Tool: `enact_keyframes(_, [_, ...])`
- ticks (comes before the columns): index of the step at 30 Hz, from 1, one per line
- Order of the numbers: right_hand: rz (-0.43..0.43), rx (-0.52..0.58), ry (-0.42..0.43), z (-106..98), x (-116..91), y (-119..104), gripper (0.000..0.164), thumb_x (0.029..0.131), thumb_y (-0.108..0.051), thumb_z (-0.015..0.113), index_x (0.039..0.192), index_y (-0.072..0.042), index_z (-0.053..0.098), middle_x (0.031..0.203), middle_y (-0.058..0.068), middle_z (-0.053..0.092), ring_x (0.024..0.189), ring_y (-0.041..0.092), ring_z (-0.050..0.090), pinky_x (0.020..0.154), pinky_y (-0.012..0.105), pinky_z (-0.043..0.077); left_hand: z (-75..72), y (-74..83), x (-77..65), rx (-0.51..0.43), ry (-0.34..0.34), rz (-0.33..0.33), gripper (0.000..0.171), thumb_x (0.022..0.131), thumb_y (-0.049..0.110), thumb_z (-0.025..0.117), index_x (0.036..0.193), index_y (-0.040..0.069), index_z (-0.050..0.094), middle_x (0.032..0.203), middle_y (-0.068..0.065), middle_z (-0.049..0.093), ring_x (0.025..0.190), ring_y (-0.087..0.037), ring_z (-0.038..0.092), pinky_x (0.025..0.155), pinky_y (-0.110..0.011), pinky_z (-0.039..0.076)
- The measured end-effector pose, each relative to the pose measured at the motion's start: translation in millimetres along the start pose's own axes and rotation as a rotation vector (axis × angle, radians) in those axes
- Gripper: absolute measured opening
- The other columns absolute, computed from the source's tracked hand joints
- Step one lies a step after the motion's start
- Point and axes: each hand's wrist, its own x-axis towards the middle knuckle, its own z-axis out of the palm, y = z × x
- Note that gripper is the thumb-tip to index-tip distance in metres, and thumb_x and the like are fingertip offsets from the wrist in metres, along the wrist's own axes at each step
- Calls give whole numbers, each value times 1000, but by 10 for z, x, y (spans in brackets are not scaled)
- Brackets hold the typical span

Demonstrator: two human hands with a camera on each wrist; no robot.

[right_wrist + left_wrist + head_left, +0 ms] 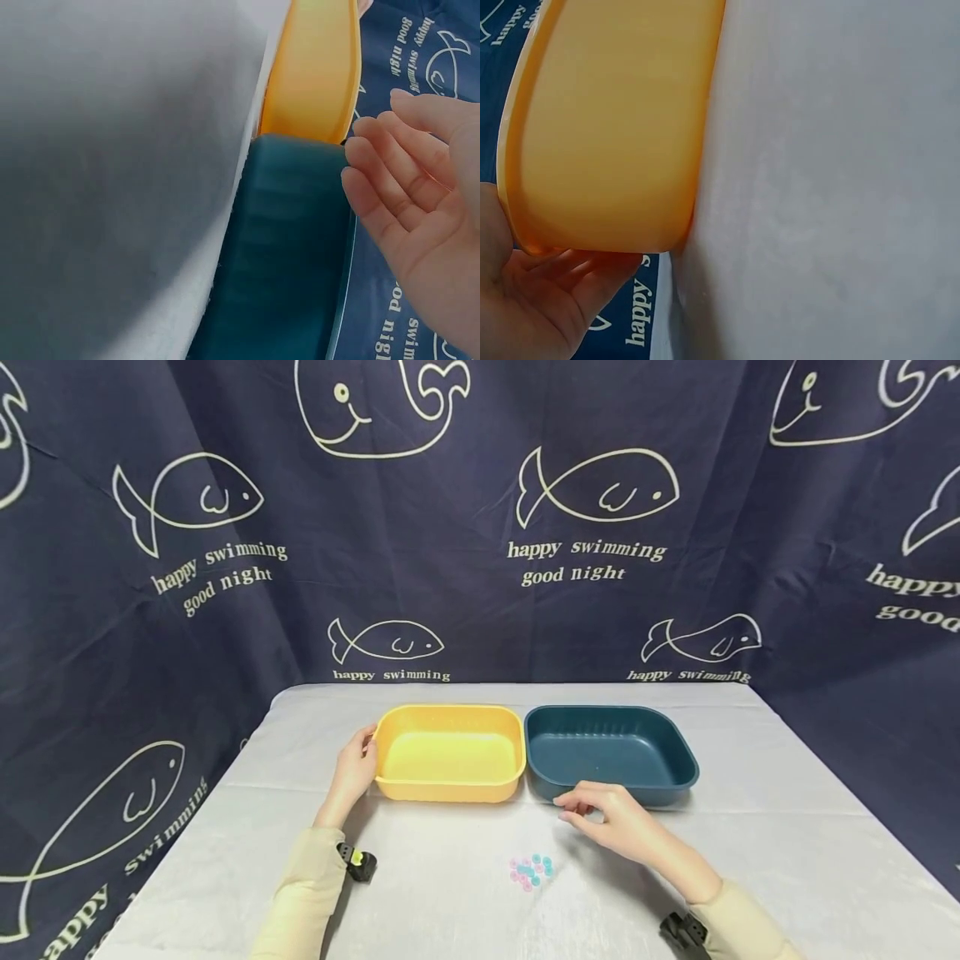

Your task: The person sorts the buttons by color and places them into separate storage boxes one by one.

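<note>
At the left end of a yellow plastic bin (450,792), my left hand (355,767) lies against the outer wall. The left wrist view shows its fingers (604,277) fairly straight beside the yellow bin's end, partly hidden by it. My right hand (611,818) hovers by the front wall of a dark teal bin (660,795), fingers loosely bent and holding nothing. In the right wrist view a gap shows between thumb and fingers (390,161). Several small pink and blue round pieces (531,872) lie in a cluster on the table, left of and nearer than the right hand.
Both bins stand side by side, nearly touching, toward the back of a table with a pale cloth (442,877). A dark blue curtain (480,593) with fish drawings hangs behind and around the table.
</note>
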Motion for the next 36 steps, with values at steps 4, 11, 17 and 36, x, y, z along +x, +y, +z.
enact_keyframes(4, [1,8,-42,17,0,-7,16,82,-8,70,98,-9,71,77,-11,63,71,-2,56,61,23,52,-5,-12,-9,4,-1,-6,43,99,9,34,139,-4,37,133,-29,48,124,-43,46,102,-49,40])
enact_keyframes(11, [50,10,-115,24,-30,-19,15,83,-11,69,97,-6,71,77,-11,62,72,-4,56,60,24,51,-10,-16,-11,35,-16,-4,43,99,10,33,139,-5,35,133,-30,47,124,-43,46,102,-51,39])
enact_keyframes(17, [20,30,-132,47,-18,-40,14,82,-6,69,95,-4,70,78,-7,63,72,-2,57,60,24,52,-10,12,32,38,-25,18,43,99,10,32,139,-6,34,133,-31,46,124,-43,45,102,-51,39])
enact_keyframes(36, [123,13,-322,88,-18,-126,11,84,-8,66,93,-8,71,87,-3,65,76,-2,55,67,23,52,19,7,-12,-22,-4,-19,42,99,9,33,139,-4,36,132,-29,49,121,-41,48,101,-48,41])
